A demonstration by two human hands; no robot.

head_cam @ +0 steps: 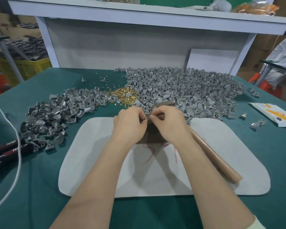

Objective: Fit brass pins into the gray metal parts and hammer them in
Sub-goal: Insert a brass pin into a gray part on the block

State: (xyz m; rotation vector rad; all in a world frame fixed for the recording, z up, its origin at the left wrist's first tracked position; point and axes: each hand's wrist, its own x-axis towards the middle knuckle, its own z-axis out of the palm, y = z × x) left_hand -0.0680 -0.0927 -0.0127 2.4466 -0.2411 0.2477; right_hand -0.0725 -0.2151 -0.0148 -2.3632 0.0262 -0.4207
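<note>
My left hand (130, 123) and my right hand (168, 121) meet over a brown block (153, 136) on the white mat (92, 162). The left hand's fingers curl round a small gray metal part (146, 116), mostly hidden. My right thumb and forefinger pinch something tiny against it; the item is too small to name. A heap of brass pins (122, 95) lies just beyond the hands. Gray parts form a big pile (188, 90) at the right and a smaller pile (56, 116) at the left. The hammer, with its wooden handle (213, 154), lies under my right forearm.
A green cloth (40, 204) covers the table. A black tool (7, 152) and a white cord (15, 134) lie at the left edge. A white and orange packet (274, 114) sits at the right. A gray shelf (139, 15) overhangs the back.
</note>
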